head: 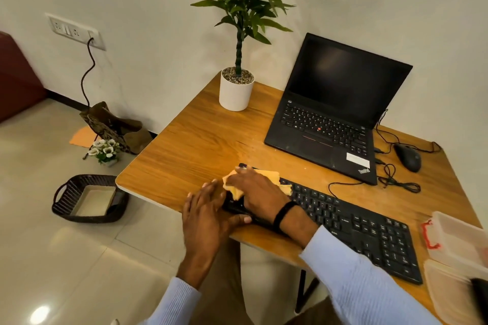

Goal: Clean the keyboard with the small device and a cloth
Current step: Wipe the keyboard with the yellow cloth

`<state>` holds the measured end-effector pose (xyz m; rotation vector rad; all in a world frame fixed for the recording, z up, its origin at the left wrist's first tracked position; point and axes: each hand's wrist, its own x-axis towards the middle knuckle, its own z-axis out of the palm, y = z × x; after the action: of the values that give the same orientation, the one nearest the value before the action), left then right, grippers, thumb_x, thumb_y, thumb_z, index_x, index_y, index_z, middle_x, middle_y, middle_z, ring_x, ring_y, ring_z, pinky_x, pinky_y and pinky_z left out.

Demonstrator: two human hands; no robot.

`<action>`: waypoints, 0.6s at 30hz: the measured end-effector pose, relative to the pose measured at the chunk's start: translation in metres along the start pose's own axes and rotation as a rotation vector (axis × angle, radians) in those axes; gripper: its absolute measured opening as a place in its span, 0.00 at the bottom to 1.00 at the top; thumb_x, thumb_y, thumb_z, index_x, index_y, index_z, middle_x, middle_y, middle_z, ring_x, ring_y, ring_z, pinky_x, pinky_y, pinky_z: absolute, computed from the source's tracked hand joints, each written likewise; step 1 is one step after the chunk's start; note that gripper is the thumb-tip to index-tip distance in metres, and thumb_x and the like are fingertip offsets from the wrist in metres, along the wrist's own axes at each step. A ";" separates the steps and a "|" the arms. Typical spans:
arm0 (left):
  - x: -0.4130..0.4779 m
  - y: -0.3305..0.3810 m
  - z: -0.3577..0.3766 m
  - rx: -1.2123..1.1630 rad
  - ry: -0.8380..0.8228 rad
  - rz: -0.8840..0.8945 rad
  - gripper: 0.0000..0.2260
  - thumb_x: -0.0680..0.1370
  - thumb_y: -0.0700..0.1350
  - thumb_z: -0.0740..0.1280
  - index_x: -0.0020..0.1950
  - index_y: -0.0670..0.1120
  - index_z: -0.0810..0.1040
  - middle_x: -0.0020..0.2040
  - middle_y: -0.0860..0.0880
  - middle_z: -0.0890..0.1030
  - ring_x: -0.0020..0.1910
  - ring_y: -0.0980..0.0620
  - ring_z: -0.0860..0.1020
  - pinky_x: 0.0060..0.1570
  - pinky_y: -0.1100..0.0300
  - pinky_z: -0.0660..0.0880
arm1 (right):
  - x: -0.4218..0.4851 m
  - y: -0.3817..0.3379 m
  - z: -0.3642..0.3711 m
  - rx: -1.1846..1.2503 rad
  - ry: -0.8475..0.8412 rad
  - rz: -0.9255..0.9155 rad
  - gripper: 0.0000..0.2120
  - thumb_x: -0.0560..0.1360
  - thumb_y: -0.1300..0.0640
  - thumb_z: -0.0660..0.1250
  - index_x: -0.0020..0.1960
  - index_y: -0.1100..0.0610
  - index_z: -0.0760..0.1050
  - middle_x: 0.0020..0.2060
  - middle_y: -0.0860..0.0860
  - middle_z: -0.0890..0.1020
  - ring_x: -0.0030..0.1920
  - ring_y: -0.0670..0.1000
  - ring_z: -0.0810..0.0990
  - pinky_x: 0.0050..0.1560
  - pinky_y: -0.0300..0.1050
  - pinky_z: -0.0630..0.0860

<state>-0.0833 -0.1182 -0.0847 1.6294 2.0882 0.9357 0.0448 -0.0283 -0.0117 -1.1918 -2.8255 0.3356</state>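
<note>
A black keyboard lies diagonally across the near part of the wooden desk. My right hand sits on the keyboard's left portion, its fingers curled over a bunched yellow cloth that it presses onto the keys. At the keyboard's left end is my left hand, with straight fingers against the end and the thumb along the front edge. I cannot pick out the small device for certain; a dark object shows at the right frame edge.
An open black laptop stands behind the keyboard, with a mouse and loose cables to its right. A potted plant occupies the far left corner. Clear plastic containers stand at the right. A dark basket is on the floor.
</note>
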 end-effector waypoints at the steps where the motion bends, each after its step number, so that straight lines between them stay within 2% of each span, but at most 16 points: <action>1: -0.001 -0.001 0.001 0.022 0.005 0.006 0.44 0.64 0.79 0.58 0.71 0.53 0.76 0.77 0.54 0.67 0.79 0.54 0.58 0.77 0.51 0.46 | 0.004 0.008 -0.001 -0.021 0.047 0.022 0.28 0.71 0.73 0.59 0.68 0.54 0.72 0.69 0.55 0.72 0.74 0.55 0.63 0.75 0.48 0.55; 4: -0.002 -0.004 0.005 0.068 0.041 0.030 0.39 0.68 0.78 0.56 0.70 0.56 0.76 0.77 0.53 0.68 0.78 0.54 0.59 0.77 0.52 0.48 | 0.009 0.013 -0.003 0.004 0.130 0.116 0.30 0.69 0.77 0.57 0.67 0.58 0.73 0.68 0.55 0.74 0.74 0.55 0.63 0.75 0.46 0.51; 7: -0.002 -0.007 0.010 0.054 0.077 0.047 0.32 0.71 0.72 0.59 0.65 0.54 0.81 0.74 0.52 0.72 0.76 0.51 0.66 0.76 0.49 0.53 | -0.010 -0.009 0.006 0.152 0.081 0.095 0.31 0.70 0.75 0.59 0.70 0.56 0.70 0.72 0.53 0.69 0.75 0.52 0.59 0.76 0.43 0.50; 9: -0.001 -0.008 0.012 0.062 0.100 0.056 0.30 0.71 0.69 0.59 0.61 0.52 0.84 0.73 0.51 0.73 0.74 0.49 0.69 0.74 0.48 0.56 | -0.027 -0.018 0.007 0.283 0.055 0.029 0.29 0.70 0.74 0.61 0.68 0.55 0.73 0.70 0.52 0.72 0.73 0.49 0.63 0.74 0.35 0.49; 10: 0.000 -0.007 0.010 0.068 0.088 0.055 0.31 0.70 0.70 0.59 0.62 0.52 0.83 0.74 0.51 0.73 0.74 0.48 0.69 0.74 0.48 0.56 | -0.031 -0.017 0.004 0.348 0.070 0.020 0.27 0.70 0.73 0.62 0.66 0.54 0.75 0.67 0.51 0.75 0.71 0.48 0.66 0.71 0.30 0.51; 12: 0.005 -0.003 -0.003 0.084 -0.037 0.033 0.38 0.68 0.73 0.63 0.72 0.54 0.75 0.77 0.53 0.67 0.77 0.49 0.63 0.74 0.50 0.54 | -0.032 -0.007 -0.008 0.446 0.158 0.051 0.24 0.72 0.71 0.64 0.62 0.51 0.78 0.61 0.47 0.80 0.66 0.43 0.72 0.69 0.30 0.60; 14: 0.020 0.005 -0.023 0.116 -0.260 0.035 0.48 0.66 0.71 0.71 0.81 0.53 0.58 0.80 0.53 0.58 0.78 0.49 0.55 0.75 0.49 0.53 | -0.029 0.008 -0.020 0.440 0.312 0.141 0.21 0.73 0.70 0.65 0.60 0.51 0.79 0.57 0.45 0.82 0.60 0.41 0.76 0.62 0.29 0.69; 16: 0.049 0.012 -0.039 0.097 -0.476 0.064 0.57 0.65 0.64 0.78 0.82 0.54 0.43 0.82 0.53 0.51 0.79 0.46 0.50 0.76 0.45 0.51 | -0.023 0.022 -0.028 0.391 0.468 0.300 0.22 0.73 0.71 0.64 0.60 0.51 0.79 0.54 0.46 0.83 0.53 0.42 0.77 0.51 0.21 0.67; 18: 0.081 0.016 -0.048 0.053 -0.650 0.111 0.65 0.62 0.59 0.82 0.80 0.59 0.33 0.82 0.54 0.47 0.80 0.43 0.46 0.77 0.39 0.50 | -0.015 0.032 -0.031 0.331 0.581 0.443 0.22 0.72 0.71 0.63 0.60 0.51 0.79 0.52 0.47 0.83 0.51 0.45 0.79 0.47 0.25 0.68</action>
<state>-0.1250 -0.0530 -0.0288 1.7807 1.5948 0.3045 0.0813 -0.0120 0.0116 -1.5188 -1.9262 0.3793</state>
